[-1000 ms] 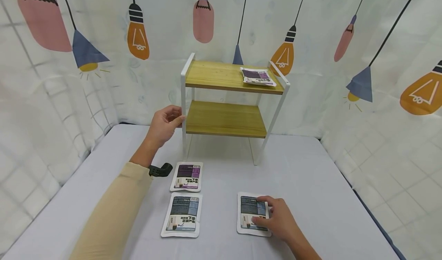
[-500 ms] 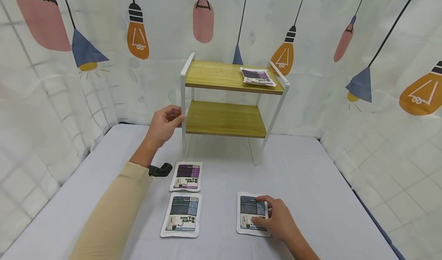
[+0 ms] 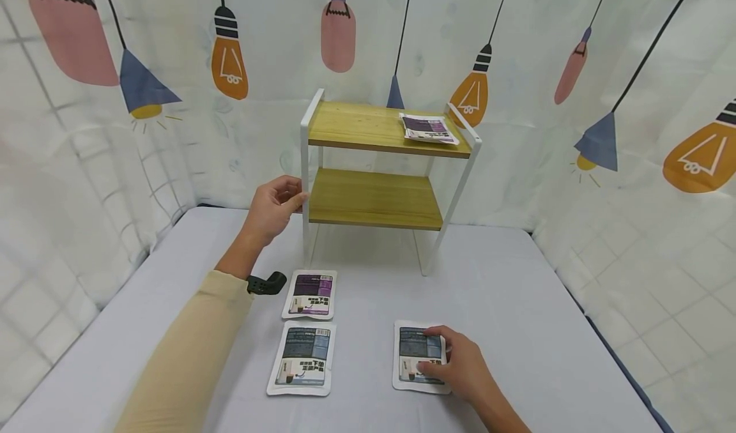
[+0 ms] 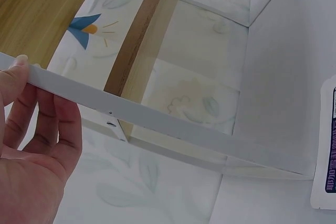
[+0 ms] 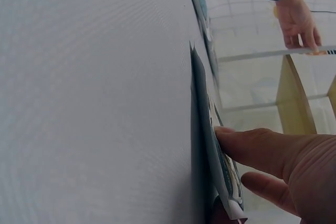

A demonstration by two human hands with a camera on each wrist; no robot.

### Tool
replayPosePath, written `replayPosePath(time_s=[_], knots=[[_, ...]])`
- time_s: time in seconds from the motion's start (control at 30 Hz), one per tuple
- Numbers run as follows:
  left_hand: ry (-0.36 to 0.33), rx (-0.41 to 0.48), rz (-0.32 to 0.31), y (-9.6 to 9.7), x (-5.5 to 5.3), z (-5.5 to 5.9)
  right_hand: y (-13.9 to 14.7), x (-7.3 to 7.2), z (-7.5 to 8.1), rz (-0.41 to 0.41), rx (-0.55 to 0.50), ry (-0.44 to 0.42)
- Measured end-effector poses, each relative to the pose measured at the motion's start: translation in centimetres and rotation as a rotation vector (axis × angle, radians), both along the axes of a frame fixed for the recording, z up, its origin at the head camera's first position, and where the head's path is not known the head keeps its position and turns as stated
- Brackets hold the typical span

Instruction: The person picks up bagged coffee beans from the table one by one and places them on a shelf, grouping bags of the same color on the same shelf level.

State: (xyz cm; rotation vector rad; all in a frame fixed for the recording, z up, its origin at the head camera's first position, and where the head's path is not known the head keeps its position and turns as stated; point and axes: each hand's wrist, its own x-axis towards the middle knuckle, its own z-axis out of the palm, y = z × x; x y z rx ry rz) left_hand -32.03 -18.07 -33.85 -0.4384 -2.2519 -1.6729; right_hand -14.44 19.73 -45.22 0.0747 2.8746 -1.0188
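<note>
In the head view, my left hand [image 3: 275, 206] holds the white left upright of a two-tier wooden shelf rack [image 3: 376, 197]. The left wrist view shows the thumb on one side of that upright [image 4: 173, 125] and curled fingers behind it. Low on the right, my right hand [image 3: 460, 364] grips the right side of a flat white pouch with a blue-grey label [image 3: 413, 356], which lies on the table. Its thumb presses the pouch's printed face [image 5: 226, 169] in the right wrist view, and a fingertip shows at the pouch's lower edge.
A purple-label pouch [image 3: 311, 294] and a blue-label pouch [image 3: 301, 358] lie left of centre on the white tabletop [image 3: 517, 305]. More purple-label pouches [image 3: 429, 128] rest on the rack's upper board, at its right end. A lamp-printed curtain [image 3: 276, 56] hangs behind.
</note>
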Motion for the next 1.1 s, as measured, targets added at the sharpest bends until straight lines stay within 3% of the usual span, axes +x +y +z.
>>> replayPosePath(time_s=[0.5,1.1], knots=[[0.004,-0.009,0.003,-0.17,-0.09,-0.11,0.31,0.05,-0.14,0.001,-0.115,-0.001],[-0.002,-0.016,0.007,-0.11,-0.1,-0.16,0.57,-0.2,-0.1,-0.001,-0.16,-0.031]])
